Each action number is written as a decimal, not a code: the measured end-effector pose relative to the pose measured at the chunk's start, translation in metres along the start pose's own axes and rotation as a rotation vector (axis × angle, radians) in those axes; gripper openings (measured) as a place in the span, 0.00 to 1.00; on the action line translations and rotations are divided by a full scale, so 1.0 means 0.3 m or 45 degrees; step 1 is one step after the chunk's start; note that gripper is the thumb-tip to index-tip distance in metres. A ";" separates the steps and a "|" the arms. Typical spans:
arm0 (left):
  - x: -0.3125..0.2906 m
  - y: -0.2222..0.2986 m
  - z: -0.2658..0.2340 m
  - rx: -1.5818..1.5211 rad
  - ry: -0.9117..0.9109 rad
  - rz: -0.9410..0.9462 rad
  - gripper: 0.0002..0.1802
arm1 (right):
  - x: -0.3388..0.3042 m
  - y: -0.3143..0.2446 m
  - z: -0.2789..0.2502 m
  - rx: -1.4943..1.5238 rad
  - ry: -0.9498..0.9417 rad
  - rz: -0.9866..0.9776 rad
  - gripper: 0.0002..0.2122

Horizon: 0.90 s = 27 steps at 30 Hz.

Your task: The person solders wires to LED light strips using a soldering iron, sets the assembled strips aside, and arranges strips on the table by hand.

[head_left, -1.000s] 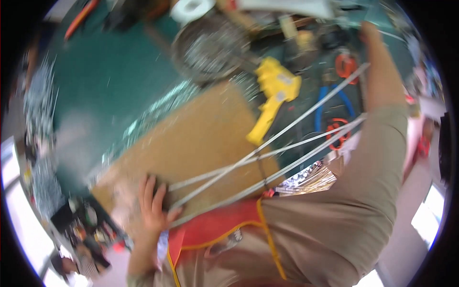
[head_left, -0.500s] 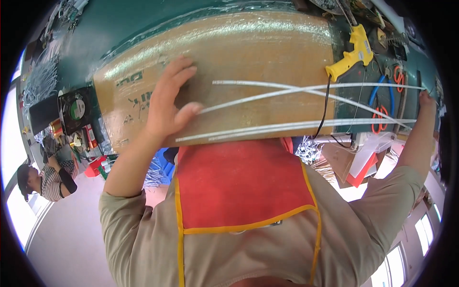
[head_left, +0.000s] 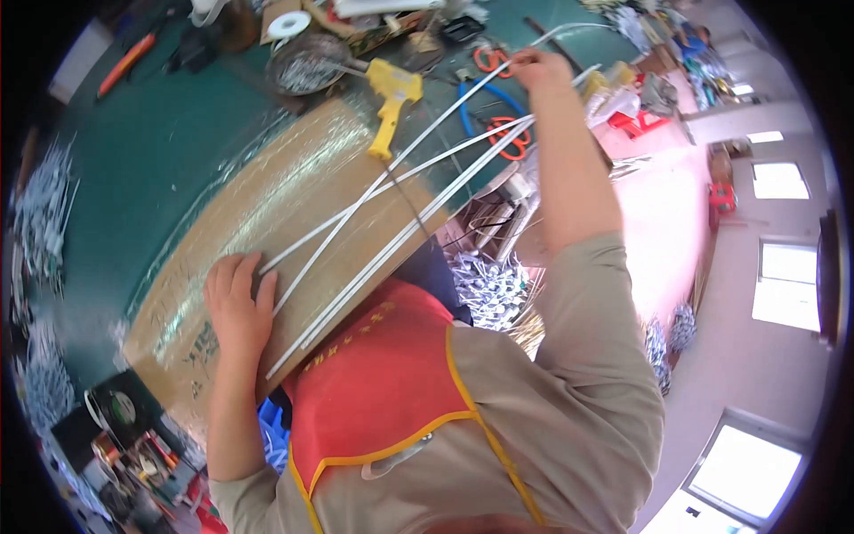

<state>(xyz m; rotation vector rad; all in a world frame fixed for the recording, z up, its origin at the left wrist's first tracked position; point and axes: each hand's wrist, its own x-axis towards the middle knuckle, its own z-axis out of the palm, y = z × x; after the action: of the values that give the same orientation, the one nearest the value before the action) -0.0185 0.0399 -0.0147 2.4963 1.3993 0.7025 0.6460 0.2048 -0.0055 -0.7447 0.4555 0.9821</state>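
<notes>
A brown cardboard sheet (head_left: pixel 294 187) under clear film lies before me on the green table. My left hand (head_left: pixel 238 307) rests on it, fingers outstretched, with the thumb beside the near ends of two crossing white rods. My right hand (head_left: pixel 541 73), reaching far right, pinches one long thin white rod (head_left: pixel 427 129) toward its far end. Another white rod (head_left: pixel 356 209) crosses under or over it; I cannot tell which. Along the sheet's near edge run more white rods (head_left: pixel 382 254), close together. The yellow glue gun (head_left: pixel 391 98) lies at the sheet's far right corner, its dark cord crossing the rods.
Blue-handled pliers (head_left: pixel 464 109) and orange-handled scissors (head_left: pixel 511 142) lie near my right hand. Farther back are a round pan (head_left: pixel 307 76), a white tape roll (head_left: pixel 289 25) and an orange cutter (head_left: pixel 127 64). A black fan (head_left: pixel 120 405) stands at the left; white stems (head_left: pixel 43 214) are bundled there.
My view has turned to the right, so the sheet and rods now slant upward to the right. My right hand, earlier at the right rim, now shows plainly pinching a rod. My left hand stays on the sheet.
</notes>
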 end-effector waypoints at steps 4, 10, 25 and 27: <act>0.042 0.002 -0.013 -0.069 -0.079 0.018 0.11 | -0.439 0.252 -0.074 -0.568 -0.372 -0.152 0.04; 0.033 -0.009 -0.028 -0.150 -0.226 0.006 0.06 | -0.676 0.386 -0.277 -1.185 -0.409 -0.114 0.08; -0.120 0.025 -0.190 -0.322 -0.444 -0.325 0.10 | -0.778 0.515 -0.395 -2.226 -0.370 -0.372 0.13; -0.134 0.030 -0.193 -0.324 -0.456 -0.325 0.11 | -0.774 0.523 -0.399 -2.118 -0.401 -0.316 0.14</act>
<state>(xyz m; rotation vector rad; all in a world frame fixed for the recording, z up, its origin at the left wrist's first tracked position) -0.0579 -0.0023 0.0268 2.0722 1.3623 0.3357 0.3926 0.0361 0.0098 -1.9937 -0.8937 1.0807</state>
